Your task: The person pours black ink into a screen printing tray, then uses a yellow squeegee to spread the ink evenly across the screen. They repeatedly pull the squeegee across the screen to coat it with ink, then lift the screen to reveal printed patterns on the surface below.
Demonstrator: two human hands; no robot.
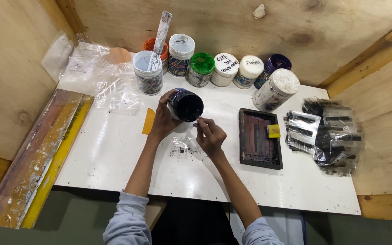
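Note:
My left hand (163,119) grips a small open jar of black ink (186,105), tilted with its mouth toward me above the white table (114,154). My right hand (210,135) is just below the jar's rim, fingers pinched on a thin stick-like tool (198,124) whose tip touches the jar's mouth. A clear plastic sheet with black smudges (184,149) lies on the table under my hands.
A row of ink jars (214,68) lines the back wall, one holding a flat stirrer (162,31). A small dark framed screen (259,138) with a yellow block (273,131) lies right; beyond it a heap of black-printed plastic pieces (330,134). Long squeegees (37,154) lean at left.

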